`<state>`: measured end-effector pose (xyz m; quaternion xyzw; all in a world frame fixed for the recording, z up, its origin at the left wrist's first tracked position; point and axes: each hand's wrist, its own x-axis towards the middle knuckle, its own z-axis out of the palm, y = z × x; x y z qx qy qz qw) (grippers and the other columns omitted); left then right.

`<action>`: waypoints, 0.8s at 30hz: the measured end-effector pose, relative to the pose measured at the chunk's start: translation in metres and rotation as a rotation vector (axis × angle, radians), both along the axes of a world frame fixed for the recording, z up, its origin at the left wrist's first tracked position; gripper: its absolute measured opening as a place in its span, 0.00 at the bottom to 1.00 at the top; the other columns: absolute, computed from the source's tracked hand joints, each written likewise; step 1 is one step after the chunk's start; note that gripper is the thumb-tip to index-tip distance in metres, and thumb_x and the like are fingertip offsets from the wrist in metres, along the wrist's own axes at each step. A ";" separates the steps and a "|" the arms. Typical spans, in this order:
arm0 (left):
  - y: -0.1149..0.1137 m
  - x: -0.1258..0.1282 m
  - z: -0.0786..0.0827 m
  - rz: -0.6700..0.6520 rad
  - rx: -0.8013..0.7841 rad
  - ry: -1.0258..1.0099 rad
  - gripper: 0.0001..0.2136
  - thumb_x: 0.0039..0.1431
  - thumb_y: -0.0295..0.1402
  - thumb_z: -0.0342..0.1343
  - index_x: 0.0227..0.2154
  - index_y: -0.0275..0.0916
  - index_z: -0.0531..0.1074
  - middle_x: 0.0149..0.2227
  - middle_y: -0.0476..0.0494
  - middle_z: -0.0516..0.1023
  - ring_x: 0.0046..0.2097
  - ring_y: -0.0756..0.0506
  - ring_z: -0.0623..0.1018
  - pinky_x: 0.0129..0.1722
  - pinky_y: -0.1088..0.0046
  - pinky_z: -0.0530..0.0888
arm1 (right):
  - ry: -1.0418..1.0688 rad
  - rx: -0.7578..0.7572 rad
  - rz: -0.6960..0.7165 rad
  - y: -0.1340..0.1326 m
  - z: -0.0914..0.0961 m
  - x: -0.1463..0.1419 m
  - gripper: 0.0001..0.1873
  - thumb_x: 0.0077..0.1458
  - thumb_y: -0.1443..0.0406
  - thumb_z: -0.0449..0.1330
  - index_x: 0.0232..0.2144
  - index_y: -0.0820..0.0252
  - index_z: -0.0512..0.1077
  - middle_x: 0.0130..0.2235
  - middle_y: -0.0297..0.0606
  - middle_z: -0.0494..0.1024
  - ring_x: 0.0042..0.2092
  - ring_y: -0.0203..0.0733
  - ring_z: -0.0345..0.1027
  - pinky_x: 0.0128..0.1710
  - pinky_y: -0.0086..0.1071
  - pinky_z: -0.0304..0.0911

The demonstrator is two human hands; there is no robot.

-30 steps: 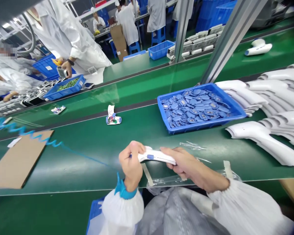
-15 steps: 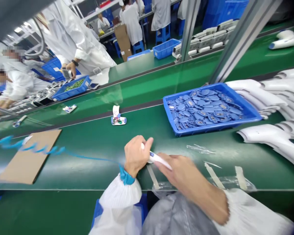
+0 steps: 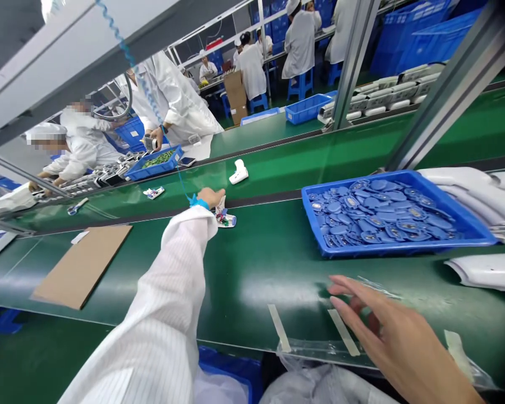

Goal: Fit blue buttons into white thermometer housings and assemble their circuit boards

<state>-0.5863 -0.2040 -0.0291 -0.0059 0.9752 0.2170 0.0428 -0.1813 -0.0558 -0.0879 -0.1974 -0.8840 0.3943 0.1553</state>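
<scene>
Left hand (image 3: 208, 197) reaches far forward across the green conveyor desk (image 3: 252, 292), its fingers (image 3: 215, 193) pressed together and pointing at a small opened white device (image 3: 226, 220), which lies on the belt with blue parts and a colourful circuit showing. The fingertips are touching or just beside its raised white strip; the view cannot settle which, nor whether they pinch it. A blue wrist strap (image 3: 199, 203) circles that wrist, and its coiled blue cord (image 3: 128, 56) rises toward the overhead frame.

Right hand (image 3: 393, 342) sits low at the near edge of the belt, with its fingers (image 3: 353, 297) spread apart and holding nothing. Beneath them lie two strips of beige tape (image 3: 343, 332) and a clear plastic film (image 3: 307, 349).

Right of centre, a blue tray (image 3: 387, 252) holds a heap of blue oval parts (image 3: 382, 216), with white plastic housings (image 3: 488, 269) stacked beyond it. A cardboard sheet (image 3: 82, 266) lies flat on the belt to the left. Across the farther belt, a co-worker in a white coat (image 3: 179, 101) stands behind a blue tray of green parts (image 3: 157, 159).
</scene>
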 end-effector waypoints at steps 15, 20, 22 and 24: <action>-0.016 0.157 0.030 -0.175 0.909 0.003 0.10 0.59 0.29 0.57 0.43 0.32 0.71 0.43 0.35 0.79 0.35 0.48 0.78 0.41 0.68 0.78 | -0.132 -0.907 0.301 -0.059 0.020 -0.088 0.35 0.55 0.41 0.59 0.54 0.58 0.74 0.52 0.45 0.79 0.48 0.45 0.73 0.49 0.39 0.68; -0.023 0.295 -0.047 -0.039 1.347 -0.599 0.21 0.54 0.42 0.68 0.44 0.33 0.70 0.44 0.34 0.78 0.40 0.42 0.79 0.45 0.63 0.77 | 0.029 -1.034 -0.016 -0.060 0.012 -0.083 0.33 0.53 0.38 0.60 0.47 0.56 0.75 0.52 0.43 0.78 0.47 0.46 0.73 0.43 0.36 0.68; -0.031 0.325 -0.063 -0.122 1.243 -0.658 0.21 0.57 0.45 0.65 0.44 0.34 0.70 0.39 0.38 0.77 0.38 0.44 0.78 0.44 0.64 0.76 | -0.011 -0.889 0.000 -0.045 0.006 -0.065 0.27 0.59 0.40 0.56 0.39 0.57 0.73 0.40 0.39 0.78 0.38 0.42 0.70 0.37 0.35 0.65; -0.039 0.331 -0.062 -0.237 1.050 -0.523 0.18 0.62 0.45 0.62 0.45 0.37 0.70 0.38 0.41 0.76 0.40 0.44 0.76 0.46 0.64 0.73 | -0.117 -0.666 0.126 -0.025 0.003 -0.043 0.24 0.64 0.43 0.51 0.35 0.56 0.69 0.33 0.34 0.74 0.34 0.40 0.65 0.35 0.34 0.61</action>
